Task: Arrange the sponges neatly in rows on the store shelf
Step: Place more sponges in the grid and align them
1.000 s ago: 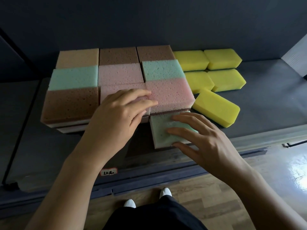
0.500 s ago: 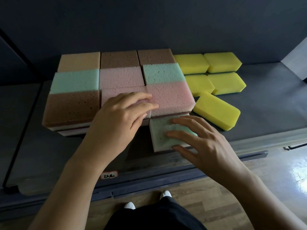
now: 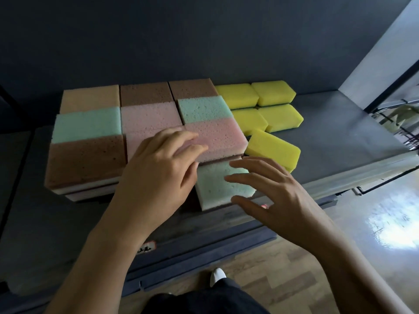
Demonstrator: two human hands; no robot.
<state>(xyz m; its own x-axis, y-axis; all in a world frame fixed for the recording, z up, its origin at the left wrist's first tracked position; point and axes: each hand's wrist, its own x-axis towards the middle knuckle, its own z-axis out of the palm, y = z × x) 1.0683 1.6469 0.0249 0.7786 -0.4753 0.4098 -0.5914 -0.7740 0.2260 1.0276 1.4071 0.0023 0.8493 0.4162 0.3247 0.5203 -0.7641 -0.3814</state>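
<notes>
Your left hand (image 3: pixel 163 175) lies relaxed on the pink sponge (image 3: pixel 221 138); right hand (image 3: pixel 283 200), fingers spread, on the green sponge (image 3: pixel 215 186) at the shelf's (image 3: pixel 340 137) 6 o'clock edge. Push unevenly and you may tip it off

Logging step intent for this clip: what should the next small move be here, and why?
Probably the right hand should push the front green sponge back and square it up. It sits lower than the pink sponge that the left hand rests on, juts out in front of it, and looks slightly skewed.
</notes>
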